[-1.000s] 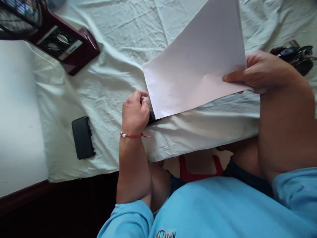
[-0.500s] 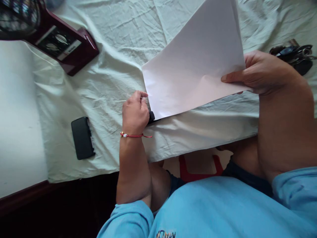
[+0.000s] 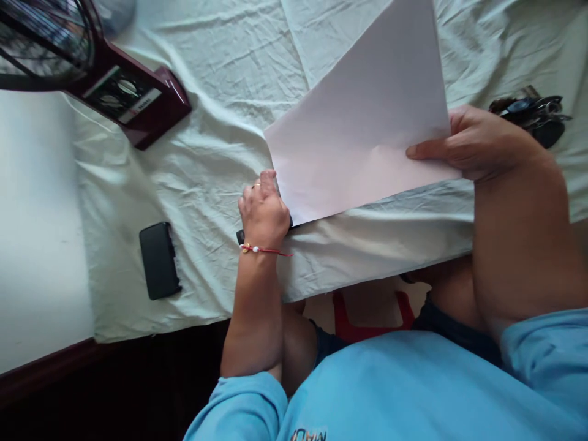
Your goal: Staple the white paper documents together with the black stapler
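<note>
Right hand pinches the right edge of the white paper sheet, lifted and tilted above the wrinkled cloth on the desk. Left hand is clenched over a small black object at the sheet's near-left corner. A black phone lies left.

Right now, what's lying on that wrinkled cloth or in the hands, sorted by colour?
White: 1, the paper sheet
Black: 3, the phone, the small object under the left hand, the key bunch
Maroon: 1, the fan base
Total: 5
</note>
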`<state>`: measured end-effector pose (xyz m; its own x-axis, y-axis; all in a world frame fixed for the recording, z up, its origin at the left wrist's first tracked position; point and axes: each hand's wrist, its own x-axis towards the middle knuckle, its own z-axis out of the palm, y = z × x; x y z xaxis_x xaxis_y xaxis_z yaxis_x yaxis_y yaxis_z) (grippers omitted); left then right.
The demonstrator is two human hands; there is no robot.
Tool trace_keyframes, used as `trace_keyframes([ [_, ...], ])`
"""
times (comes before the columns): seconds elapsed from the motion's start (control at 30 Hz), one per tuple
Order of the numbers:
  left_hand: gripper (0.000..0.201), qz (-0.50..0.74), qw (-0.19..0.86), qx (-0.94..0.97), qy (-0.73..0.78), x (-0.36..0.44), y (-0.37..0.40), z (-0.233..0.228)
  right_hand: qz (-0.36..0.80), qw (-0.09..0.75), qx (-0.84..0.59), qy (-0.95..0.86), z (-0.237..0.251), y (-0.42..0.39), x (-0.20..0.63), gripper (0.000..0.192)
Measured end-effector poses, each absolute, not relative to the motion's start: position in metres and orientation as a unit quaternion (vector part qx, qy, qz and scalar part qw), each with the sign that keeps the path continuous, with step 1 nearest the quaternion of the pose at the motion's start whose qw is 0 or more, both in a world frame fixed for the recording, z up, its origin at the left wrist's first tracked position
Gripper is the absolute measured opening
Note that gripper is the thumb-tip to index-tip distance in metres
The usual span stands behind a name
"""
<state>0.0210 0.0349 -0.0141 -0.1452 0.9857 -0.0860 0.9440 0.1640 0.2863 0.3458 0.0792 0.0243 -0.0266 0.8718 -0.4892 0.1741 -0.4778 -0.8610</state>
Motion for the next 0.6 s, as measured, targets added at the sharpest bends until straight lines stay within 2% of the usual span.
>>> trace_keyframes([
  [0.13,0.045,0.096,0.133,0.63,0.759,0.017,0.037,-0.012,0.578,0.295,-0.637,-0.417,0.019,0.08,0.346,0.008],
  [0.3,0.032,0.119,0.118,0.602,0.781,0.0,0.043,-0.005,0.539,0.287,-0.672,-0.419,0.011,0.084,0.348,0.011],
  [0.43,0.019,0.13,0.087,0.574,0.804,-0.015,0.047,-0.003,0.516,0.355,-0.657,-0.419,0.006,0.085,0.357,0.018],
  [0.53,0.005,0.187,0.089,0.579,0.788,-0.017,0.047,-0.005,0.512,0.406,-0.641,-0.403,0.006,0.083,0.36,0.024],
  [0.6,0.02,0.265,0.12,0.593,0.751,-0.013,0.044,-0.005,0.515,0.429,-0.622,-0.406,0.007,0.08,0.359,0.022],
])
